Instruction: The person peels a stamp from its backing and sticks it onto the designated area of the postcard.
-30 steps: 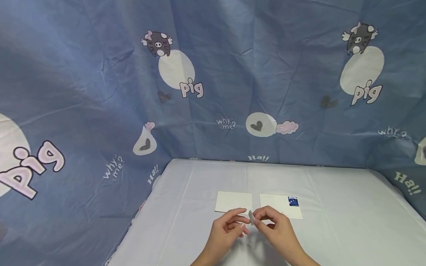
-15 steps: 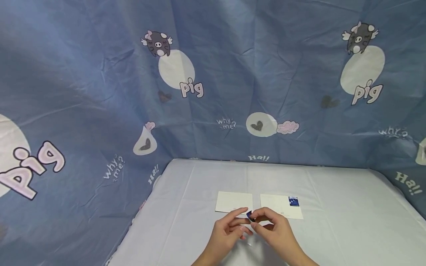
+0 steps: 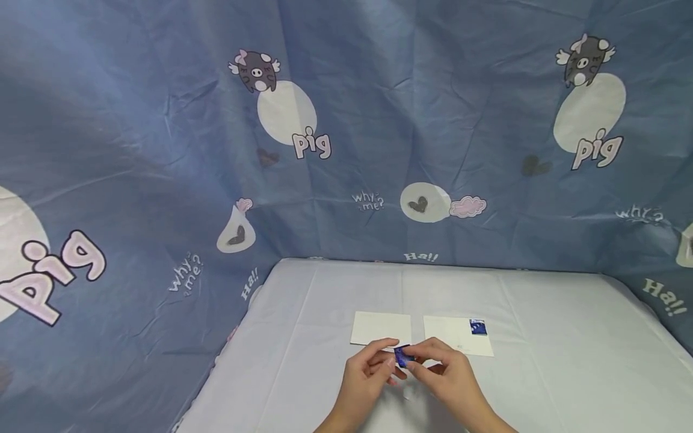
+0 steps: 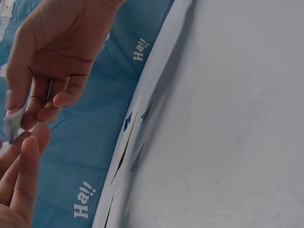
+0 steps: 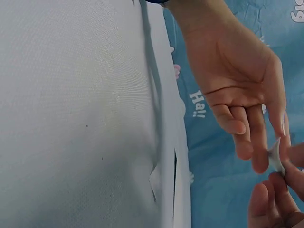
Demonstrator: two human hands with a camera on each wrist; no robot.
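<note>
A small blue stamp (image 3: 403, 356) is held between the two hands above the white surface, its blue face visible in the head view. My right hand (image 3: 445, 365) pinches its right side between thumb and index finger. The thumb and fingers of my left hand (image 3: 369, 374) grip the stamp's left edge. Both wrist views show the pale back of the stamp (image 4: 14, 124), with fingertips of both hands around it. Beyond the hands lie two white cards: a plain left one (image 3: 381, 328) and a right one (image 3: 449, 335) bearing a blue stamp (image 3: 478, 326) at its upper right corner.
A small pale scrap (image 3: 408, 393) lies on the white padded surface (image 3: 552, 337) below the hands. Blue printed fabric (image 3: 346, 150) hangs behind the surface and along its left side.
The stamp has turned from its grey back to its blue face in the head view and shifted slightly left. The left thumb has come up to its edge. The cards have not moved.
</note>
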